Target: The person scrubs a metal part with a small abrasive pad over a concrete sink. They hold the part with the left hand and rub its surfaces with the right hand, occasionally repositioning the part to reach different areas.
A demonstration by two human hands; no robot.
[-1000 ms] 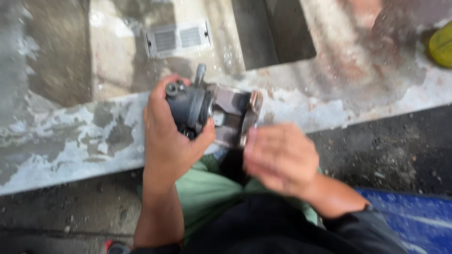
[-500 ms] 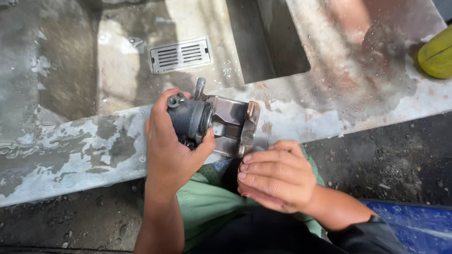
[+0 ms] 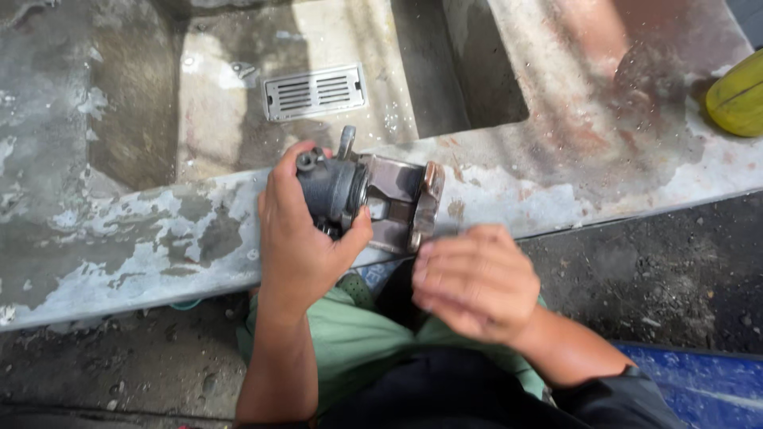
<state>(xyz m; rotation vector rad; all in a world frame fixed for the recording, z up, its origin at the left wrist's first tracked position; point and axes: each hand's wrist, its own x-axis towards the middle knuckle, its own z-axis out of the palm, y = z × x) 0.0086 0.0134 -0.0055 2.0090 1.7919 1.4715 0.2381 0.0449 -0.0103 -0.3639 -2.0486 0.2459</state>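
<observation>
Overhead, head view only. Left hand (image 3: 298, 238) wraps the dark round body of a metal brake caliper (image 3: 369, 199), thumb pressed against its side, fingers curled behind; grip is firm. The caliper is held up just over the near edge of a worn, paint-flaked concrete worktop (image 3: 127, 254), its lighter steel bracket end pointing toward the right hand (image 3: 473, 282). A short lever or pin sticks up from the top of the caliper.

Right hand sits just beside the bracket end, fingers loosely curled and blurred; whether it touches the caliper or grasps anything, cannot tell.

Beyond the worktop edge, a sunken concrete basin (image 3: 135, 119) with a slotted metal drain grate (image 3: 315, 92) lying flat on its floor. A yellow rounded object (image 3: 737, 99) rests at the far right on the worktop, well apart from both hands. Green cloth (image 3: 350, 342) over the person's lap below the hands; a blue surface (image 3: 699, 385) at lower right.
</observation>
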